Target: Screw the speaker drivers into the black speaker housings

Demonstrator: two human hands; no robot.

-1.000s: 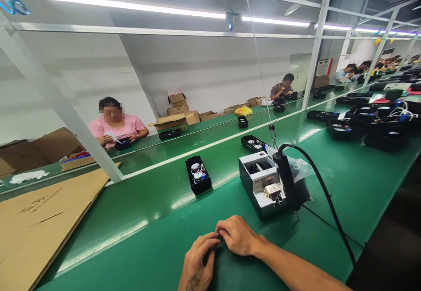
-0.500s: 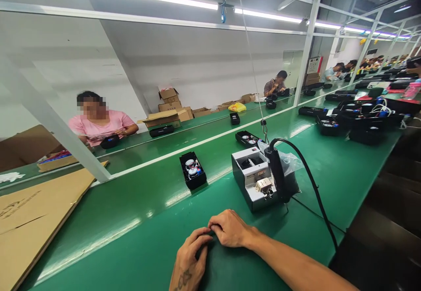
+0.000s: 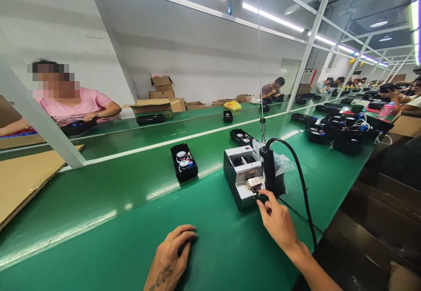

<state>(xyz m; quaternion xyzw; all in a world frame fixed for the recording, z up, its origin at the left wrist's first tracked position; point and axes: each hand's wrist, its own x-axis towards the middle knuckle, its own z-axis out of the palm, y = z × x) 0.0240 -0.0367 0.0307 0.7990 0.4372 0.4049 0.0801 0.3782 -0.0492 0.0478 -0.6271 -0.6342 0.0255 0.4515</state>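
Note:
My left hand (image 3: pixel 171 253) rests on the green bench at the front, fingers loosely bent and apart, with nothing in it. Thumb and index finger of my right hand (image 3: pixel 279 221) come together in a pinch at the front outlet of a screw feeder (image 3: pixel 233 179). Whatever is between those fingertips is too small to make out. Right beside the feeder, a black electric screwdriver (image 3: pixel 268 168) hangs upright from a wire, its cable looping to the right. An open black speaker housing (image 3: pixel 184 163) with two round drivers lies left of the feeder.
Behind the feeder are another open speaker housing (image 3: pixel 241 137) and a clear plastic bag (image 3: pixel 284 163). Many black housings (image 3: pixel 348 126) crowd the bench at right. Cardboard (image 3: pixel 29 179) lies at left. A co-worker in pink (image 3: pixel 75 106) handles a black part across the line.
My right hand has left my left hand and moved up and right to the feeder's front. The left hand stays on the bench. The view has shifted, and the co-worker in pink leans left.

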